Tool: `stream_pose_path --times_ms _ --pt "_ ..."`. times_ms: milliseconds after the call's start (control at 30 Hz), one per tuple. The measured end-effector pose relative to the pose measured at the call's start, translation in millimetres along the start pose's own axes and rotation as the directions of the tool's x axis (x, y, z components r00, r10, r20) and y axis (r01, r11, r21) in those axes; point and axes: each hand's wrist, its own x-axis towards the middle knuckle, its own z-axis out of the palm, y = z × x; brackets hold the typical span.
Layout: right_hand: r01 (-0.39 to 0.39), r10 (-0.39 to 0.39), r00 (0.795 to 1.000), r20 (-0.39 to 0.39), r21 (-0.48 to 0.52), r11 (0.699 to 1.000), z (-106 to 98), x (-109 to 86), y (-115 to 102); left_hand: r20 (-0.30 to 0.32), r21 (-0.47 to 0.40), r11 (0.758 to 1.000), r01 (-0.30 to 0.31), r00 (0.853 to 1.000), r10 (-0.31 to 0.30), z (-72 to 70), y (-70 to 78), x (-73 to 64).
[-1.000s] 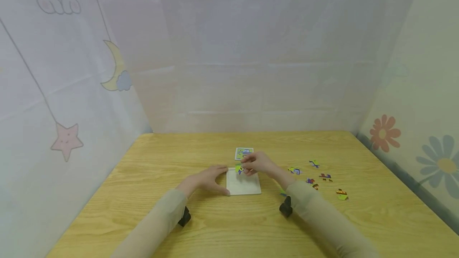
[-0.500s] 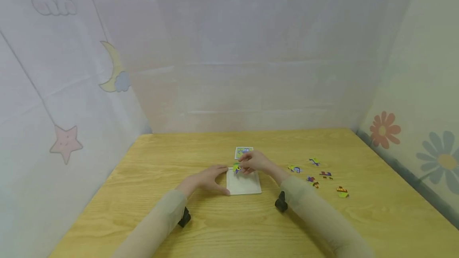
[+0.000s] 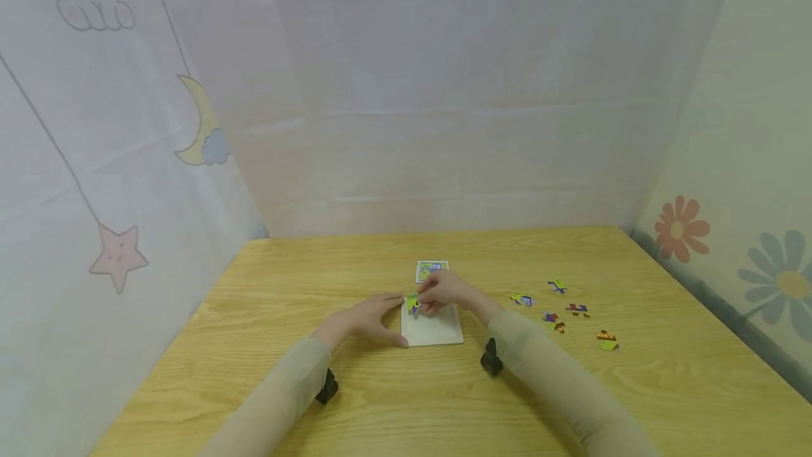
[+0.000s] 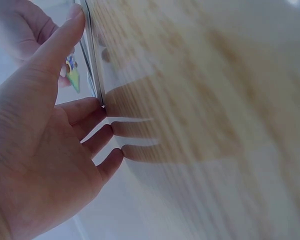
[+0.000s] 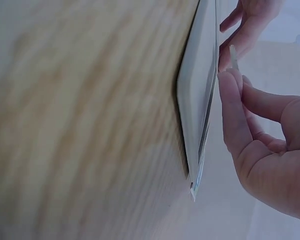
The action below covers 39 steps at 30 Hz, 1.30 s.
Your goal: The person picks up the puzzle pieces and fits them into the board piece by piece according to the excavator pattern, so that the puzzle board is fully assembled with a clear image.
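Over white tray (image 3: 434, 331): right hand (image 3: 447, 289) is pinching green puzzle piece (image 3: 411, 303).
Left hand (image 3: 369, 317) is touching tray's left edge, fingers loosely extended.

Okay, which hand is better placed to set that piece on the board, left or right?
Probably the right hand: it pinches the piece above the board, near its far left corner. The left hand holds no piece and rests at the board's left edge, where it may steady it.
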Motion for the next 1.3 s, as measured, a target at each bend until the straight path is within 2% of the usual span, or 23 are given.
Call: stream_pose_path --times_ms 367,767,1133,1300 --pt "-0.059 0.059 0.998 0.009 -0.053 0.997 5.0 0.5 -4.0 0.000 -0.017 1.000 0.011 1.000 -0.011 -1.3 3.4 -2.4" --pt "-0.054 0.054 0.999 -0.002 -0.072 0.996 8.5 2.9 -4.0 -0.014 -0.011 1.000 -0.007 1.000 0.007 0.8 0.0 -0.3" --pt "-0.072 0.072 0.997 -0.005 -0.037 0.997 10.1 5.0 -1.9 -0.011 -0.001 1.000 -0.006 1.000 0.006 0.6 1.5 -1.3" --pt "-0.063 0.061 0.998 -0.020 -0.077 0.995 10.3 5.1 -2.6 -0.007 -0.001 1.000 0.006 1.000 -0.006 -0.8 2.5 -2.4"
